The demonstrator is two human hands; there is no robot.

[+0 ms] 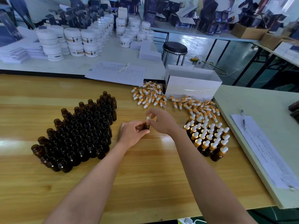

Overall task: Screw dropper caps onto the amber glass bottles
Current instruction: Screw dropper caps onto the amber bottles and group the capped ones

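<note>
Far left: a packed block of uncapped amber bottles (77, 135) is seen standing upright on the wooden table (145, 175). Just right of it, one amber bottle (146, 126) is held by the left hand (132, 133). Fingers and thumb are curled round the body, and most of the glass is hidden. A dropper cap (147, 118) is set on its neck, white bulb up. It is pinched just below the bulb by the fingertips of the right hand (161, 122). How far it is threaded cannot be told.

Behind the hands, loose dropper caps (152, 96) are piled beside a white box (192, 84). Further right, capped bottles (208, 138) are grouped upright. Far right, a paper sheet (262, 149) with a pen (243, 120) is laid on a paler surface.

Handling, as judged:
- **Bottle:** small, light and rigid. The glass is smooth, so likely slippery and breakable if dropped. It is best gripped round the body and kept upright.
- **Cap:** best taken at the gold collar. The rubber bulb looks soft and would be squashed without passing on any twist.
- **Pipette:** thin and likely fragile on the loose caps, so it should be fed straight into the neck.
- **Neighbouring bottles:** likely easily toppled.
</note>
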